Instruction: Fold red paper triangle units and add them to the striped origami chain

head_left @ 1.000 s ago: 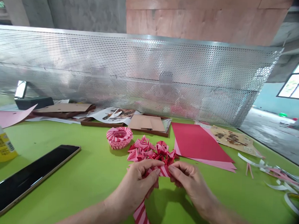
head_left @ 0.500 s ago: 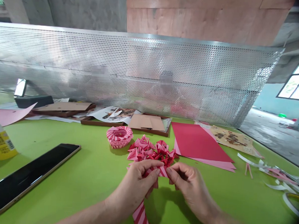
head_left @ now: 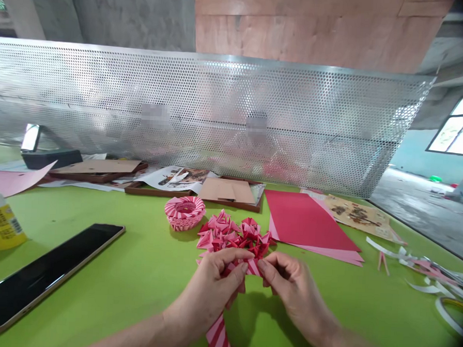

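Both hands pinch a curved strip of interlocked folded paper point(head_left: 222, 338), striped pink and red, whose lower end hangs toward the bottom edge. My left hand point(head_left: 216, 279) closes thumb and fingers on its upper part. At the strip's right end, my right hand point(head_left: 291, 280) grips with thumb and forefinger; the other fingers are curled. Just behind my hands lies a heap of folded pink and red paper pieces point(head_left: 232, 233). A round striped ring of folded paper point(head_left: 185, 212) sits to the left of the heap. My palms hide part of the strip.
On the green table point(head_left: 140, 282) a phone point(head_left: 51, 273) and a yellow glue bottle point(head_left: 4, 223) lie left. Red and pink paper sheets point(head_left: 310, 219) are at right, with white paper strips point(head_left: 424, 266) and a tape roll point(head_left: 453, 314) beyond. A perforated metal screen point(head_left: 219, 116) stands behind.
Almost nothing differs. Both hands keep their pinch on the striped paper strip, and the view has shifted very slightly.
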The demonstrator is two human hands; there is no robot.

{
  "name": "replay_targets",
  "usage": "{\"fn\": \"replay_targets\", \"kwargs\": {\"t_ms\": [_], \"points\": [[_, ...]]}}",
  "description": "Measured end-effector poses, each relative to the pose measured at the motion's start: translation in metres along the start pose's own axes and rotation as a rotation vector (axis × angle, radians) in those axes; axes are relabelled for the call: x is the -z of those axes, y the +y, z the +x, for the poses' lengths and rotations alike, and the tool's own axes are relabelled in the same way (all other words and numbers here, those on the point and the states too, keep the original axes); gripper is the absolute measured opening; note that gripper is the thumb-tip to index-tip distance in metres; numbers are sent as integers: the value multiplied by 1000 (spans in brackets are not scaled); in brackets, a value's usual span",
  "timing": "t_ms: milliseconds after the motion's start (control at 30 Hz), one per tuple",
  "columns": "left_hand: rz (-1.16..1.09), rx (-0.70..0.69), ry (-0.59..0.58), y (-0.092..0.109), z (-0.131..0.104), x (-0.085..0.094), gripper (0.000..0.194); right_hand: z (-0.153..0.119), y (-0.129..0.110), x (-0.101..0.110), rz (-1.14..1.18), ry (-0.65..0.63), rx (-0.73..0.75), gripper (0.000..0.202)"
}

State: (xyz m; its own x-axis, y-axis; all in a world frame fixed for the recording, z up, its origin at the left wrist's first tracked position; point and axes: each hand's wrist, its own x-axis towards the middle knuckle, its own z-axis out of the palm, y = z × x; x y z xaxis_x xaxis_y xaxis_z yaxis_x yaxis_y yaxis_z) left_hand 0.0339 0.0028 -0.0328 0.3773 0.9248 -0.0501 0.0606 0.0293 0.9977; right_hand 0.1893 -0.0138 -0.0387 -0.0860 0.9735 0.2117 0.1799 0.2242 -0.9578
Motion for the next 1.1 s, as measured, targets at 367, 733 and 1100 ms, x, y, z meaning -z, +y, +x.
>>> {"fn": "replay_targets", "kwargs": {"t_ms": [367,733,1100], "points": [[6,-22,28,1,0,1,32,3,1,-1,68,11,-5,31],[27,-3,23,7,-3,1,28,0,0,-2,109,15,-22,32],[-75,2,49,6,8,5,28,3,-2,1,91,93,-32,24]]}}
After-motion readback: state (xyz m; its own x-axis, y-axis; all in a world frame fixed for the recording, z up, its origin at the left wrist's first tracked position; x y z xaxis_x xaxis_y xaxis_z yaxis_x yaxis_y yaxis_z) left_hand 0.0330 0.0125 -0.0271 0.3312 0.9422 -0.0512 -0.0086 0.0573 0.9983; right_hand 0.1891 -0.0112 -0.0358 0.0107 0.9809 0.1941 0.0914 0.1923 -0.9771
